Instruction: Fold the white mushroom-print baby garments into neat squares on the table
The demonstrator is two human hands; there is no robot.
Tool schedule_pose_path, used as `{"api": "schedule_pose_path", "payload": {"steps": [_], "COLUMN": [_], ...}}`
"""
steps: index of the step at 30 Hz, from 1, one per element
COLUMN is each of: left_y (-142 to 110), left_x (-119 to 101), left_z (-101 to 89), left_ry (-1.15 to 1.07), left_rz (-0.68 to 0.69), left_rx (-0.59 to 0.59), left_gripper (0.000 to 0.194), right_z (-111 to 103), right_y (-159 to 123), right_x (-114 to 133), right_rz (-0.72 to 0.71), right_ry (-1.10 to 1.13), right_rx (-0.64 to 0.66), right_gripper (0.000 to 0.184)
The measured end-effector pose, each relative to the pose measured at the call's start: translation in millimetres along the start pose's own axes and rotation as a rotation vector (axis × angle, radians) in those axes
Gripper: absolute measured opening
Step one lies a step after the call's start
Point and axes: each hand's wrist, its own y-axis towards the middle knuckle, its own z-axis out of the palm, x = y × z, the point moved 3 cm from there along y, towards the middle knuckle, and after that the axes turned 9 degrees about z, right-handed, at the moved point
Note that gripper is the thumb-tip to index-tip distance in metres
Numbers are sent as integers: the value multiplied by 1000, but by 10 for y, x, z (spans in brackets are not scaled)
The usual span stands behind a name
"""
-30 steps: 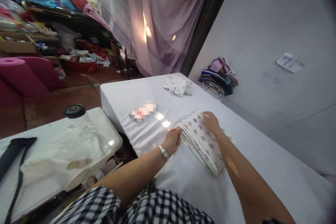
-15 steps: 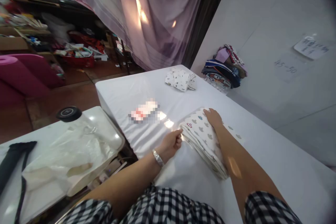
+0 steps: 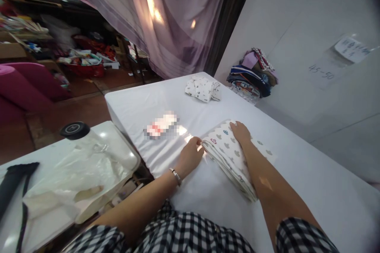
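Note:
A folded white cloth (image 3: pixel 224 154) with small grey, blue and red prints lies in thick layers on the white-covered table (image 3: pixel 297 174). At its left corner is my left hand (image 3: pixel 191 156), with fingers curled in and the tips closed at the cloth's edge; the exact grip is partly hidden. My right hand (image 3: pixel 241 132) rests flat over the cloth's far right side, fingers stretched out, pressing on the top layer. More of the same print shows just beyond my right wrist. Farther back sits a second folded printed cloth (image 3: pixel 202 89).
A blurred-out flat object (image 3: pixel 162 124) lies left of the cloth. A lower white surface at left holds a clear plastic bag (image 3: pixel 86 166) and a black round lid (image 3: pixel 75 130). Stacked clothes (image 3: pixel 251 75) stand against the wall; a mauve curtain (image 3: pixel 178 19) hangs behind.
My left hand has turned at the cloth's corner, from a fist-like pinch to palm-down with curled fingers. My right hand stays on the cloth. The view has shifted slightly.

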Motion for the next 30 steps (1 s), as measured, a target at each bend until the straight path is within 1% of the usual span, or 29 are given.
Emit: {"api": "schedule_pose_path", "payload": {"steps": [1,3,4,6,9,11,14,16,20,23,24,26,28,30], "left_y": [23,81,113,178,241,244,223,228,295,321,316,283,228,171], "left_x": [-5,-33,-52,-82,-85,-67,-40,-44,-57,-19,-9,-6,-26,-59], "left_z": [2,25,39,57,55,26,-19,-15,59,87,85,72,54,43], "left_ry": [69,136,158,217,284,273,284,359,476,465,445,379,296,234], "left_rz": [42,122,160,199,199,190,164,175,217,205,227,333,477,602], "left_rx": [13,59,76,100,131,126,113,140,204,171,144,93,67,84], "left_gripper": [26,35,36,30,16,12,12,13,16,18,20,30,40,46], "right_z": [2,9,12,17,16,12,9,11,-7,-97,-148,-275,-403,-487], "right_y": [1,4,6,11,19,21,13,5,27,31,-1,-166,-489,-932], "right_x": [1,1,0,-1,-6,-8,-8,-5,-2,-14,-22,-37,-40,-37], "right_rz": [1,3,3,-1,-8,-12,-18,-20,-11,-15,-20,-57,-149,-281], "right_ry": [1,3,5,7,11,14,25,38,84,141,159,206,273,324], "right_rx": [2,5,8,16,30,34,35,38,65,94,94,73,49,57], "right_gripper": [59,59,59,59,59,59,59,59,59,59,59,57,52,45]}}
